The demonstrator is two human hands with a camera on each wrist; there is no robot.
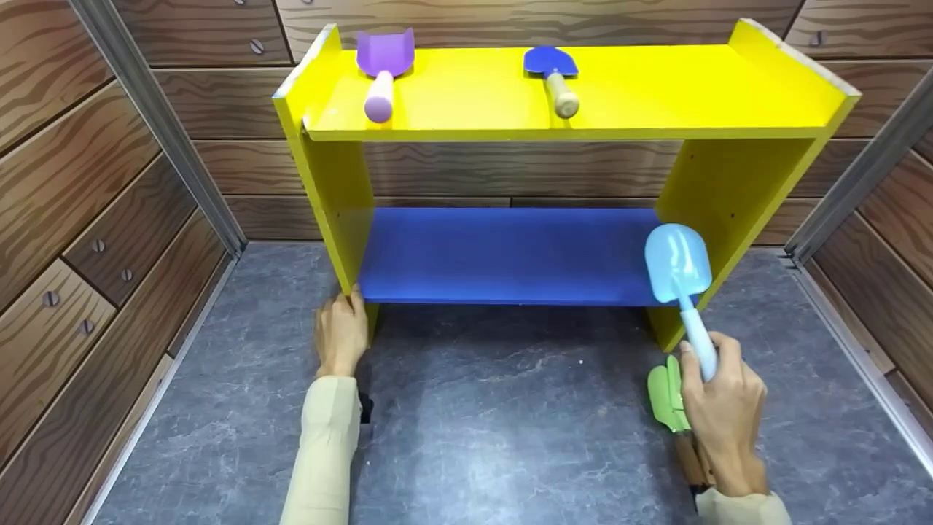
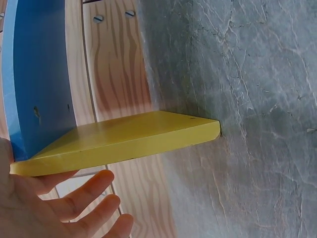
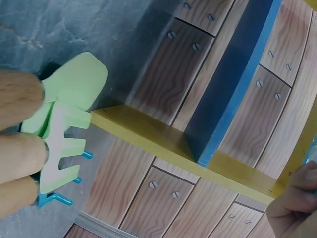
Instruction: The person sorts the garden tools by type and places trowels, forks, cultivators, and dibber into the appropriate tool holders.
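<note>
Right hand (image 1: 721, 408), fingers curled round the handle of a light blue toy shovel (image 1: 679, 270), holds its scoop up before the blue lower shelf (image 1: 510, 255). Left hand (image 1: 340, 332) rests open-fingered against the yellow side panel (image 1: 332, 197). Shovel looks light, rigid, smooth plastic; handle grip suits it.

The left hand (image 2: 54, 208) is lying at seven o'clock, fingers (image 2: 84, 191) straight, thumb side touching the yellow panel (image 2: 124, 139). The blue shelf (image 2: 37, 74) is sitting at ten o'clock; grey floor (image 2: 247, 124) is filling three o'clock.
</note>
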